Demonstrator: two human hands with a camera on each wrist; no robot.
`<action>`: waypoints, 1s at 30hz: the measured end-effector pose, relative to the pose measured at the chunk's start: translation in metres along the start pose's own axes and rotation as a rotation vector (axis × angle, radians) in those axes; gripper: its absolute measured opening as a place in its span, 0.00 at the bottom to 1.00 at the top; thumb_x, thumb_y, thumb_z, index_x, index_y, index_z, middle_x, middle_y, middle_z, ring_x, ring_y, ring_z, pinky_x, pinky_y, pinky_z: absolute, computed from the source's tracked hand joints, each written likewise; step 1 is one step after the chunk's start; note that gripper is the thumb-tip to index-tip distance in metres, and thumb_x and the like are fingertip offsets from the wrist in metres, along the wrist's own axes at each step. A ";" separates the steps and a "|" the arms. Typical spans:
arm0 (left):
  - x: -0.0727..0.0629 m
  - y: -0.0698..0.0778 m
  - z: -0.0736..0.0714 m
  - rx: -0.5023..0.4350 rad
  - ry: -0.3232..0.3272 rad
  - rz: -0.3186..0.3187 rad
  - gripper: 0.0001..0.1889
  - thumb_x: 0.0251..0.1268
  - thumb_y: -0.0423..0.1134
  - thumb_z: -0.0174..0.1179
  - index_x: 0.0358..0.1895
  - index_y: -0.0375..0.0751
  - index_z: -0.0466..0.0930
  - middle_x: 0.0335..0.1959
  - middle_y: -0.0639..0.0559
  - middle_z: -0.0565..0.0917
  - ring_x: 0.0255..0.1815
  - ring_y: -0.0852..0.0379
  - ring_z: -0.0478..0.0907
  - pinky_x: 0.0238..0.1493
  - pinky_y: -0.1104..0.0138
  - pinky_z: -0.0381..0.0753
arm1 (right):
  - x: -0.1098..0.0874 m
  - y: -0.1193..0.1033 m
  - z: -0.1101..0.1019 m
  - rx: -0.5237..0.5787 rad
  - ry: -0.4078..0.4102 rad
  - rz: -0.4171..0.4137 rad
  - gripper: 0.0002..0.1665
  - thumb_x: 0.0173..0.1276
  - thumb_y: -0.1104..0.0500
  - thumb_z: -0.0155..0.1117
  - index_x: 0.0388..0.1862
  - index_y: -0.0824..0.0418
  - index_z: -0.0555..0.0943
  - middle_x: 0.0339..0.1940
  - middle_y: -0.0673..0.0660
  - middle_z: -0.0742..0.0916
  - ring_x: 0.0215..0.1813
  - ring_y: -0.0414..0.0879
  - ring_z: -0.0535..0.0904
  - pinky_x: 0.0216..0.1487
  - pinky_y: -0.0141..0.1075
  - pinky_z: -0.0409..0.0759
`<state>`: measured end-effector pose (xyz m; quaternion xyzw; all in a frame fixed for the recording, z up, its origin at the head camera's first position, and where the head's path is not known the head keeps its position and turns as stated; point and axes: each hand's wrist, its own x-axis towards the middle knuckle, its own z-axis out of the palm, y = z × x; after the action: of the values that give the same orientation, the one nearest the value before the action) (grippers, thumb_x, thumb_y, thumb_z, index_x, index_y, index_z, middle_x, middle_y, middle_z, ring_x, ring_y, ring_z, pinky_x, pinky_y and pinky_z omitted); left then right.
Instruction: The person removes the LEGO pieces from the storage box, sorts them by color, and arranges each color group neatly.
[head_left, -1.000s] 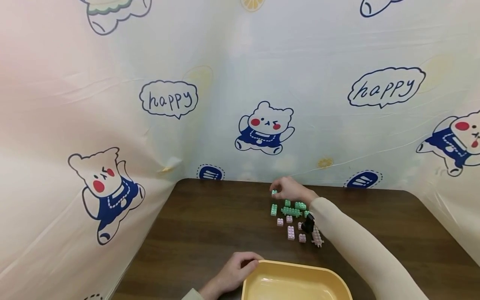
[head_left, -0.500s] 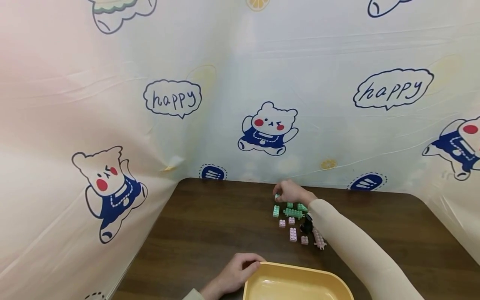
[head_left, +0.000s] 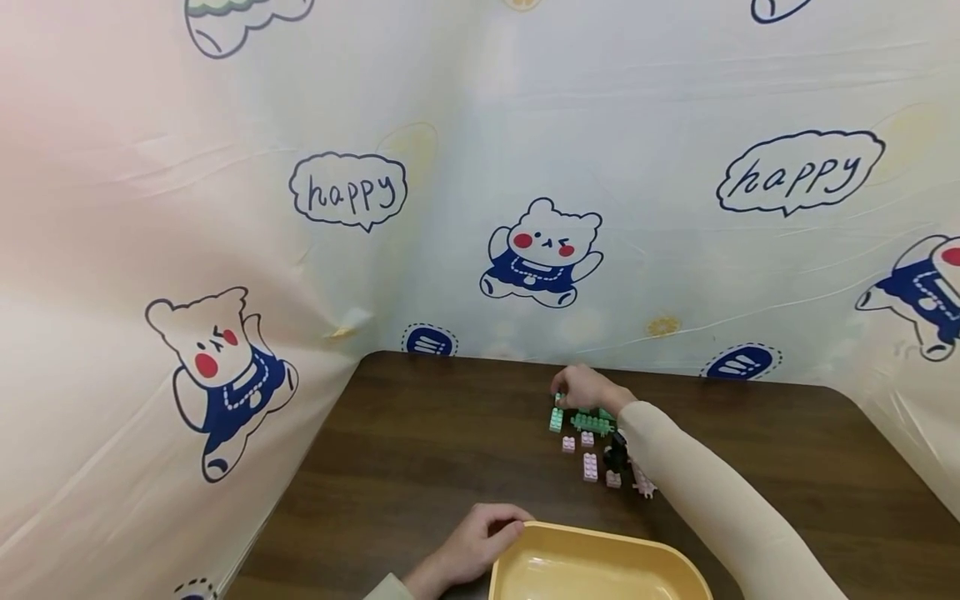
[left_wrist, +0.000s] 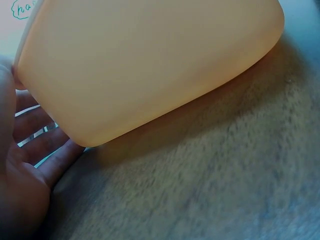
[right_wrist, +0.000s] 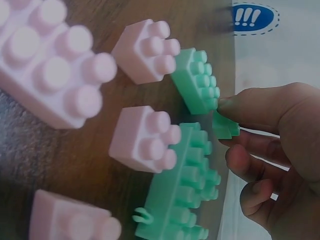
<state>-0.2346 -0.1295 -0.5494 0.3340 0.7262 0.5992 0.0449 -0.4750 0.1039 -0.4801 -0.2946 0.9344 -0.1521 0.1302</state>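
Observation:
My right hand [head_left: 588, 387] pinches a small green building brick [right_wrist: 225, 126] between thumb and fingertips at the table's far side. Right beside it stands a longer green brick [right_wrist: 194, 82]; whether the two touch I cannot tell. Just nearer lies a green hooked base piece [head_left: 592, 424] with studs on top. My left hand [head_left: 480, 542] grips the corner of a yellow plastic bin [head_left: 592, 533], thumb at the rim. The left wrist view shows its fingers [left_wrist: 37, 122] against the outside of the bin wall [left_wrist: 155, 60].
Several pink bricks lie in front of the green ones, among them a long one [head_left: 590, 467] and a small one [head_left: 568, 444]. A pink hooked piece [head_left: 643, 483] is partly hidden by the right sleeve [head_left: 697, 467]. A printed curtain [head_left: 450, 167] hangs behind the brown table [head_left: 420, 450].
My right hand has brought the small green brick nearer to me, closing the gap to the longer green brick. The left hand keeps its hold on the bin. The head view has shifted slightly.

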 end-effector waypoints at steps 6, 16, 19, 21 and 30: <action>0.001 0.000 -0.001 -0.008 -0.006 0.001 0.11 0.74 0.34 0.50 0.47 0.37 0.83 0.39 0.40 0.87 0.38 0.67 0.81 0.38 0.69 0.83 | 0.000 0.005 0.002 -0.019 -0.001 0.018 0.10 0.64 0.58 0.69 0.45 0.55 0.85 0.39 0.50 0.86 0.37 0.43 0.78 0.40 0.40 0.79; 0.001 0.000 0.000 0.003 -0.007 -0.012 0.12 0.74 0.35 0.50 0.47 0.37 0.83 0.39 0.40 0.87 0.38 0.66 0.81 0.39 0.69 0.83 | -0.002 0.008 0.003 -0.018 -0.007 0.028 0.11 0.63 0.60 0.68 0.45 0.55 0.85 0.41 0.51 0.86 0.38 0.43 0.78 0.40 0.41 0.80; 0.001 0.000 0.000 0.014 -0.008 0.001 0.11 0.74 0.34 0.50 0.47 0.37 0.83 0.39 0.40 0.87 0.38 0.67 0.81 0.38 0.69 0.83 | -0.003 0.008 0.003 -0.009 -0.013 0.029 0.12 0.63 0.61 0.67 0.46 0.55 0.85 0.42 0.52 0.86 0.37 0.44 0.78 0.39 0.41 0.79; 0.001 0.000 -0.001 0.023 -0.007 0.004 0.11 0.74 0.34 0.50 0.47 0.37 0.83 0.39 0.41 0.87 0.38 0.67 0.81 0.38 0.69 0.83 | -0.003 0.008 0.004 -0.008 -0.019 0.033 0.12 0.63 0.61 0.67 0.46 0.55 0.85 0.42 0.52 0.86 0.37 0.43 0.78 0.38 0.40 0.79; 0.001 -0.001 -0.001 0.012 -0.008 0.002 0.11 0.74 0.34 0.50 0.47 0.38 0.83 0.39 0.41 0.87 0.39 0.66 0.81 0.39 0.69 0.83 | 0.000 0.011 0.005 -0.024 -0.016 0.041 0.11 0.63 0.60 0.68 0.44 0.52 0.86 0.42 0.50 0.87 0.39 0.42 0.80 0.40 0.40 0.80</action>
<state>-0.2362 -0.1300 -0.5493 0.3373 0.7291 0.5937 0.0453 -0.4787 0.1118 -0.4883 -0.2783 0.9409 -0.1356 0.1371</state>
